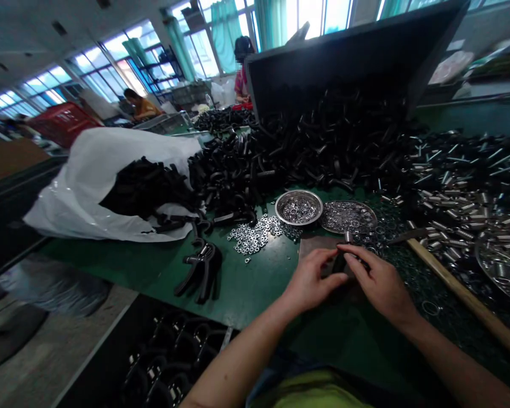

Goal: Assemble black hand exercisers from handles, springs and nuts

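My left hand (312,279) is closed around a dark plastic part (339,263), thumb and fingers on its near and left sides. From the right, my right hand (380,280) pinches the same part, its fingertips close to the left ones. A small silvery cylinder, perhaps a spring (348,237), shows just beyond the fingertips; whether it is joined to the part I cannot tell. Under the hands lies a flat brownish plate (308,247). Beyond it stand a round metal bowl (298,221) of small rings and a shallow dish (328,228) of tiny metal pieces.
A black plastic clamp (204,263) lies left on the green table (153,266). Loose nuts (253,235), a heap of black parts (289,147), a white bag (89,164), springs (471,209) and a wooden-handled hammer (459,286) surround the hands. A crate of clamps (170,351) sits below.
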`<state>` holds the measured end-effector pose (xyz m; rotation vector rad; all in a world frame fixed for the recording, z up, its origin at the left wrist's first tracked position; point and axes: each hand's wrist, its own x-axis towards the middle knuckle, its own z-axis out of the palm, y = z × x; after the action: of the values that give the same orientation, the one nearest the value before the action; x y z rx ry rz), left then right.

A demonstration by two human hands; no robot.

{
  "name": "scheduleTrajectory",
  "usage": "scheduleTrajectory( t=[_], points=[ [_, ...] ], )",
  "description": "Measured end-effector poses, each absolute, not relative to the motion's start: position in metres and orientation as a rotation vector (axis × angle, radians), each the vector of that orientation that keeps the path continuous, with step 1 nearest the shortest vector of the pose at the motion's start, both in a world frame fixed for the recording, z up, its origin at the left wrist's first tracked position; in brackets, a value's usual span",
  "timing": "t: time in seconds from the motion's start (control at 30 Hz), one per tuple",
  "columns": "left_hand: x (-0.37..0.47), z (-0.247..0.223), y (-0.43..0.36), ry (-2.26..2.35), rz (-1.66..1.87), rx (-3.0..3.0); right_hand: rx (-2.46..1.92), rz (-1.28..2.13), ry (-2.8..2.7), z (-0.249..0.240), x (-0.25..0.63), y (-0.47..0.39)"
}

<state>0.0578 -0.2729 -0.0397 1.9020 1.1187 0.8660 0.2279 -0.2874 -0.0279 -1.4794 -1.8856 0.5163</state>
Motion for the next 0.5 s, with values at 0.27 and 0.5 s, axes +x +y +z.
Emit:
scheduleTrajectory(
  t=[0.27, 0.5],
  points=[
    [-0.108, -0.028, -0.161, 2.257, 0.482, 1.922, -1.955, 0.271, -2.294, -0.036, 0.25, -0.272],
    [-0.134, -0.018, -0.148, 2.143, 0.509, 1.703, -1.97, 0.235, -2.281, -0.04, 0.247, -0.276]
  ],
)
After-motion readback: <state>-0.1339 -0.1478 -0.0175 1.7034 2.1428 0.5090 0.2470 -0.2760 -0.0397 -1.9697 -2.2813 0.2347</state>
